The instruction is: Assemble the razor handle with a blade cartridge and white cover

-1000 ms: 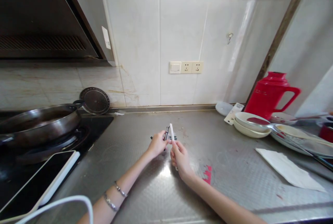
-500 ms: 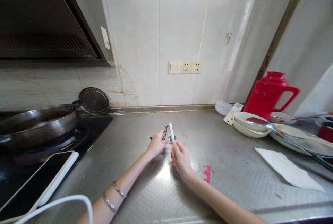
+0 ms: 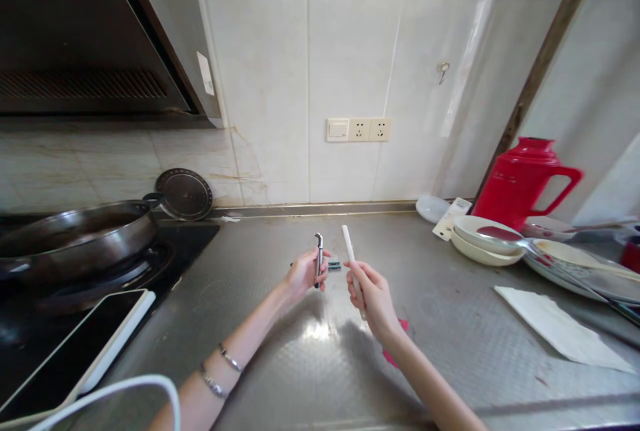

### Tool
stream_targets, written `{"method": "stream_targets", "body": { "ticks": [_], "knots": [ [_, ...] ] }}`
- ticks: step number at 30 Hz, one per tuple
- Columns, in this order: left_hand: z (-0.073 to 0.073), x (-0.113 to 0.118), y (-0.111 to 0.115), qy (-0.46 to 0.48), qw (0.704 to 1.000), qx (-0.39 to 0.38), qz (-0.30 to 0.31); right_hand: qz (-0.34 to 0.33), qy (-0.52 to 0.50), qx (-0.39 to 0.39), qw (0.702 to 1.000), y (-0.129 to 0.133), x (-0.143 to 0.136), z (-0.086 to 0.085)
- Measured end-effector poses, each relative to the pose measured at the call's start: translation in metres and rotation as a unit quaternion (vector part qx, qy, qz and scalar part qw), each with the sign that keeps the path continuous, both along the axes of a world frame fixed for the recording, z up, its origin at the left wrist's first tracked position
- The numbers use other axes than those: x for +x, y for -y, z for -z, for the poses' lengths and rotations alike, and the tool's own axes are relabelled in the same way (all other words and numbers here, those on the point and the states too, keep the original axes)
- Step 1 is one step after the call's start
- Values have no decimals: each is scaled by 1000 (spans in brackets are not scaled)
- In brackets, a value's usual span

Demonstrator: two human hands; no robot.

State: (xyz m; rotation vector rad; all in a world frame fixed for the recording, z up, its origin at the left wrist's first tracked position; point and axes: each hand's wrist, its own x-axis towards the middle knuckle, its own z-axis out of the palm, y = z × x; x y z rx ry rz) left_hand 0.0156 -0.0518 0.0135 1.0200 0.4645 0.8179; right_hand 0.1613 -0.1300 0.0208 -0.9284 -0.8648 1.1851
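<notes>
My left hand (image 3: 303,273) is closed round a small metal tool with a bent, shiny top (image 3: 319,254), held upright above the steel counter. In my right hand (image 3: 371,291) is a slim white stick (image 3: 349,244), its upper end pointing up and away. The two hands are apart, with a short gap between them. Behind that gap a small dark green piece (image 3: 334,265) lies on the counter, partly hidden by the left fingers. A pink-red piece (image 3: 403,326) lies under my right forearm, partly covered.
At left, a pan (image 3: 80,241) sits on the stove beside a phone (image 3: 75,351) with a white cable. Bowls (image 3: 483,254), a paper sheet (image 3: 560,327) and a red jug (image 3: 520,184) stand or lie at right. Sockets (image 3: 370,129) are on the wall.
My hands have moved apart, the right one going right with the white stick. The tool in my left hand now stands upright, its bent top showing clearly.
</notes>
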Motion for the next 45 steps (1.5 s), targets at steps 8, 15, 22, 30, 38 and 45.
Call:
{"method": "stream_targets", "body": {
  "ticks": [8, 15, 22, 30, 38, 45],
  "knots": [
    [6, 10, 8, -7, 997, -21, -76, 9, 188, 94, 978, -3, 5, 0],
    [5, 19, 20, -24, 994, 13, -108, 37, 262, 125, 956, -7, 6, 0],
    [5, 19, 19, 20, 993, -1, -115, -2, 248, 100, 964, 10, -10, 15],
    [1, 21, 22, 39, 995, -11, -94, 19, 214, 97, 972, 8, -10, 12],
    [1, 21, 23, 26, 995, 16, -99, 42, 223, 107, 968, 7, -8, 9],
    [3, 21, 22, 4, 993, 38, -108, 30, 224, 91, 970, 12, -8, 20]
  ]
}}
